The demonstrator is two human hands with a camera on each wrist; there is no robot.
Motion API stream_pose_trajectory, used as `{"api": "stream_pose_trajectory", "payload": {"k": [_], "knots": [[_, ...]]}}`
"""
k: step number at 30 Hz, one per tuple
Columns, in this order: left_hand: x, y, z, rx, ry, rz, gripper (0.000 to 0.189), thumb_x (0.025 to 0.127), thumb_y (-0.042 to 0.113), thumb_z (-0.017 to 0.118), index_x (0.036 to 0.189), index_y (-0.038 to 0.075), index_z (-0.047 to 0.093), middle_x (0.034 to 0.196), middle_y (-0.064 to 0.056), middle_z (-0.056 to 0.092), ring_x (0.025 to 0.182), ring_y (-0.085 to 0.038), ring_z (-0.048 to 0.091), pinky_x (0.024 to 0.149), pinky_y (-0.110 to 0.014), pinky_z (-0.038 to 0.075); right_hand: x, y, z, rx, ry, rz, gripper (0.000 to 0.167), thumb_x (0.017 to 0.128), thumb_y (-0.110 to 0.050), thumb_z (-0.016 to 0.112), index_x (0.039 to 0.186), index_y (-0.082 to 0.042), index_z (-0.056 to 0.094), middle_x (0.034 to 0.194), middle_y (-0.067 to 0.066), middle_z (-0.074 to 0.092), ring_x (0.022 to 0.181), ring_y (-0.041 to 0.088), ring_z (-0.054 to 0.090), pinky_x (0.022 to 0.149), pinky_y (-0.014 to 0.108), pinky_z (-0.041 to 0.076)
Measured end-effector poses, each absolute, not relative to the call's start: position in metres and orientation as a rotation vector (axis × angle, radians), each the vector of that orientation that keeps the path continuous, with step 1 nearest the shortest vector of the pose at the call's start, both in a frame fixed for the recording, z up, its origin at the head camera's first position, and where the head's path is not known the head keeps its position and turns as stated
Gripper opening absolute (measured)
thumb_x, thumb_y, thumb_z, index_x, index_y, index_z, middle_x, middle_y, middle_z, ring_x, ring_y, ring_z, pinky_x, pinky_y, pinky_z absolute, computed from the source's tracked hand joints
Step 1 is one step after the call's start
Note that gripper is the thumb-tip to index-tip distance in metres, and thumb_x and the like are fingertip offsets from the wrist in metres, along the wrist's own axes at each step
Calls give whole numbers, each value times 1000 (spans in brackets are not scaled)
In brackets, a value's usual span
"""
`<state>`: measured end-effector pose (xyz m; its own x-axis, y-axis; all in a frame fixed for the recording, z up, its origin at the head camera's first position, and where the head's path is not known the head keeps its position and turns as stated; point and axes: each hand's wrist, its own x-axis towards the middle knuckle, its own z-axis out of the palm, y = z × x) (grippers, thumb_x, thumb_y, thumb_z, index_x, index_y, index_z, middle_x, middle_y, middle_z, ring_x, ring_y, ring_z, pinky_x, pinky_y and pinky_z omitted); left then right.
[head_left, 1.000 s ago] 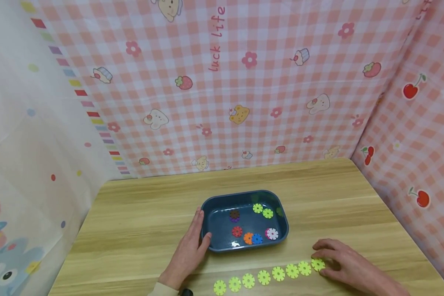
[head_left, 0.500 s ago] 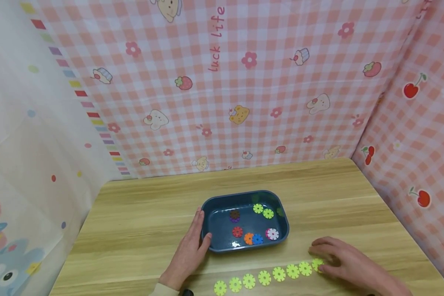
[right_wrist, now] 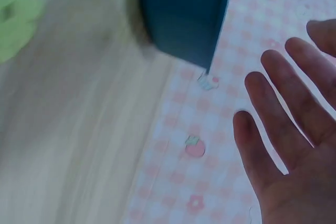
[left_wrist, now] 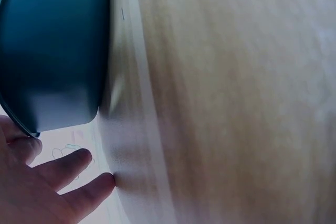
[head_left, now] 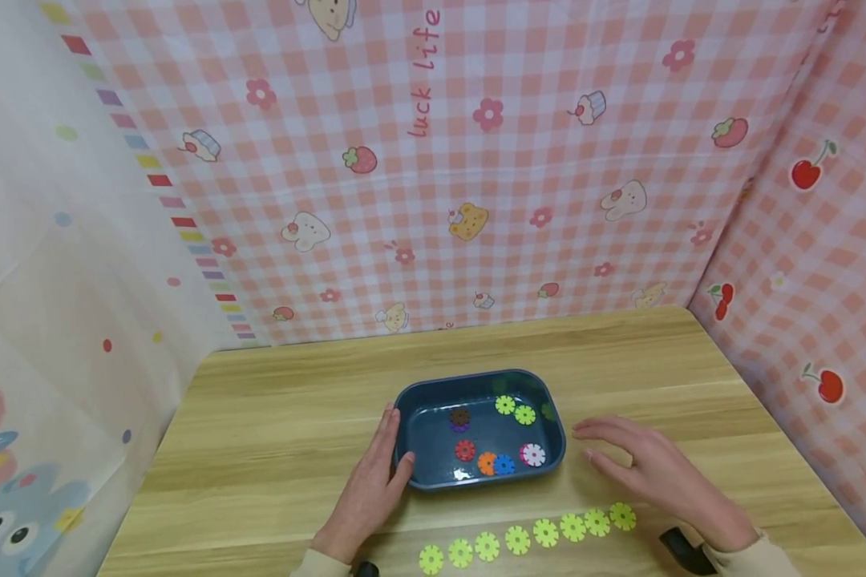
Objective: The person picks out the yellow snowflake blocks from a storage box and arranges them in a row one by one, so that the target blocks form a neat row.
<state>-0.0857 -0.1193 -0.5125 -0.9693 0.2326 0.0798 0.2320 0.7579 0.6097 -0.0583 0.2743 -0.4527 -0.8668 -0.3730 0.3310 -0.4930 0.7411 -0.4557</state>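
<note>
A dark blue tray [head_left: 433,449] sits on the table, holding small notched plastic discs. Against its left side rests my left hand [head_left: 364,481], the fingers straight along the outer wall and the thumb by the near rim; in the left wrist view the fingers [left_wrist: 86,195] are spread below the tray's end. My right hand [head_left: 649,465] hovers right of the tray with nothing in it, its fingers [right_wrist: 281,108] extended and apart in the right wrist view. In front of the tray lies a row of several yellow-green discs [head_left: 517,540], the rightmost disc [head_left: 623,517] just below the right hand.
Inside the tray are two yellow-green discs [head_left: 524,414], a red disc [head_left: 465,450], an orange disc [head_left: 487,463], a blue disc [head_left: 503,465], a white disc [head_left: 533,455] over a pink one, and a brown disc [head_left: 459,417] over purple. Patterned cloth [head_left: 520,184] walls the wooden table [head_left: 281,433].
My right hand has let go of the row's rightmost disc and moved up and left toward the tray. That disc stays in the row. The left hand has kept its place.
</note>
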Motion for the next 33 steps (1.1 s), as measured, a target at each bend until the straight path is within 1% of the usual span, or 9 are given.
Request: {"api": "stream_pose_trajectory", "payload": {"k": [6,12,18,22,26,33], "knots": [[-86,-120,-513,386,2934,1023,71,109,32,53,166,8,20,173,-8,14,156,-27,22,122,-52,30,-77,252,-451,752,-2647,828,24,93,-13,78,116,-19,77,116,-8,74,109,17,70,90,45,60],[-86,-119,-513,383,2928,1017,70,109,32,52,166,7,20,173,-8,13,156,-28,22,122,-51,30,-94,232,-454,781,-2693,905,23,96,-17,76,119,-16,75,116,-6,74,110,16,69,93,45,59],[-86,-120,-512,374,2921,1023,70,109,33,52,166,8,19,174,-6,12,157,-27,22,122,-52,29,-109,215,-455,820,-2760,922,27,99,-20,73,124,-12,73,122,1,73,114,23,69,96,48,58],[-86,-120,-511,380,2930,1013,70,109,33,52,166,8,20,174,-7,13,156,-27,22,122,-51,30,-118,205,-458,808,-2845,907,32,101,-24,70,129,-9,70,128,6,71,120,28,66,101,51,54],[-86,-120,-511,379,2931,1013,70,109,32,52,166,7,20,173,-8,13,156,-28,22,122,-52,30,-126,197,-461,805,-2914,888,36,102,-26,68,133,-7,68,132,8,69,124,29,64,103,51,53],[-86,-120,-513,394,2938,1014,69,109,31,52,165,6,21,173,-8,14,156,-28,22,122,-52,30,-140,185,-467,804,-2975,853,35,101,-23,70,131,-5,68,131,9,69,124,29,63,103,51,53]]}}
